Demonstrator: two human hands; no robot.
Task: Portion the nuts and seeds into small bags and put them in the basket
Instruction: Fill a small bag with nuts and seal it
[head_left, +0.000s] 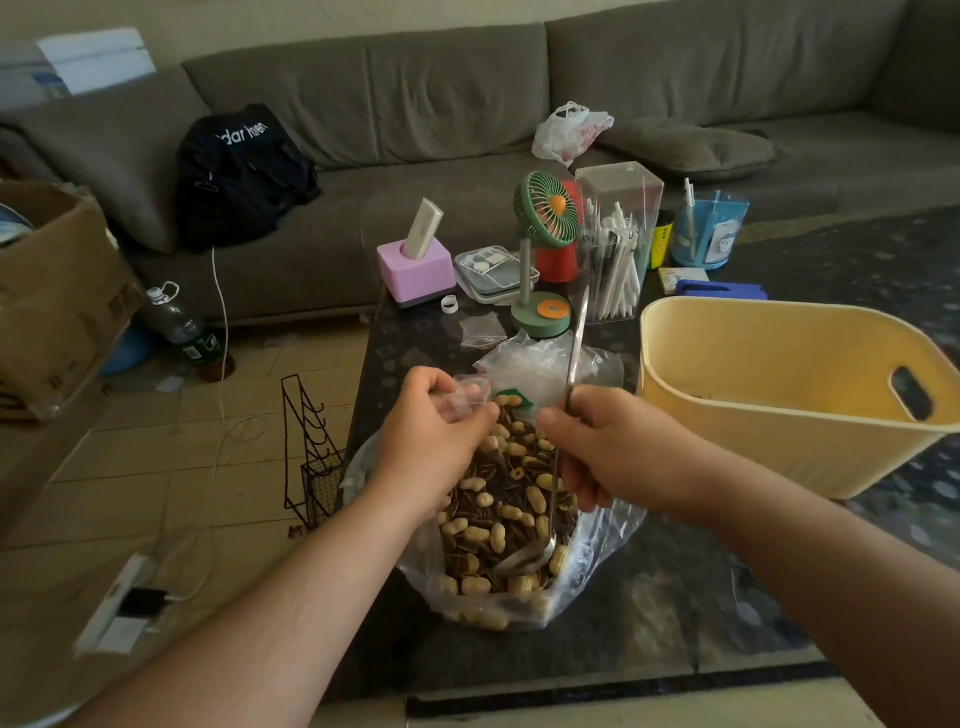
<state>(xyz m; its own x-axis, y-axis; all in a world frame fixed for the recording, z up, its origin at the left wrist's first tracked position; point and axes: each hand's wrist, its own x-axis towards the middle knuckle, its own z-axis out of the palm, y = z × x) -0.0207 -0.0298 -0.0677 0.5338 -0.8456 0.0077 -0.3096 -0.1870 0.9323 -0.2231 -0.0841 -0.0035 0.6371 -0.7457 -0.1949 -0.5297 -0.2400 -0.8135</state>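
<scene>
spillage looks the main risk: the left hand pinches a small bag over the big bag of nuts and seeds on the desk, the right hand grips a spoon, so a slack mouth could scatter seeds short of the basket

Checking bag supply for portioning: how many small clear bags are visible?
2: one small bag pinched in the left hand, one lying flat on the table near the fan base. Others may be hidden.

Only text I can partly read: white lettering "dar hven"-ish on the black backpack on the sofa. Other labels too blurry.
</scene>
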